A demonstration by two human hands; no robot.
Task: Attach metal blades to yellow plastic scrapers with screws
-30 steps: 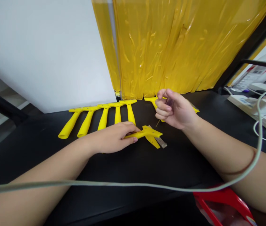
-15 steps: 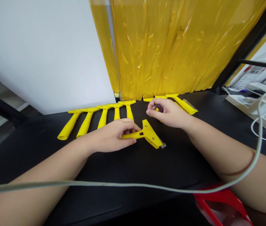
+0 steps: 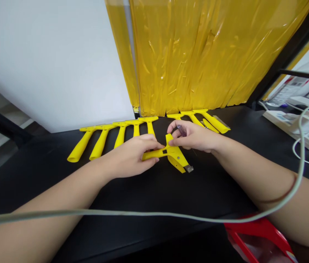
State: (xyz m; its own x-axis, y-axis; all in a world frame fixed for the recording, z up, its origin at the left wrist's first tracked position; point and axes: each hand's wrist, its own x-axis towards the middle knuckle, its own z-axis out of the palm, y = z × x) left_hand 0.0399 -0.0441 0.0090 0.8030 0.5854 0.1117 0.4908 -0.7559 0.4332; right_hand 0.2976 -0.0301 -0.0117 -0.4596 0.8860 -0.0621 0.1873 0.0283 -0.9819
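My left hand (image 3: pixel 139 155) is closed around the handle of a yellow scraper (image 3: pixel 180 157), whose head points right. A metal blade end (image 3: pixel 189 168) sticks out at the head's near corner, and the head's two yellow plates stand apart there. My right hand (image 3: pixel 191 136) is closed on a small screwdriver (image 3: pixel 181 130) with a dark purplish handle; its thin shaft is mostly hidden. The right fingertips touch the far end of the scraper head. Several more yellow scrapers (image 3: pixel 99 142) lie in a row behind my left hand, and others (image 3: pixel 217 123) lie beyond my right hand.
A pale cable (image 3: pixel 154 214) hangs across the foreground and curves up at the right. Power strips (image 3: pixel 294 122) and a plastic bottle (image 3: pixel 297 80) are at the right. A red item (image 3: pixel 261 237) is at the lower right. Behind the black surface (image 3: pixel 143 197) stands a yellow film-covered panel (image 3: pixel 187 58).
My right hand has moved left and nearer, onto the scraper head, carrying the screwdriver. The head has tilted and its plates now show a gap. My left hand keeps its grip nearly in place.
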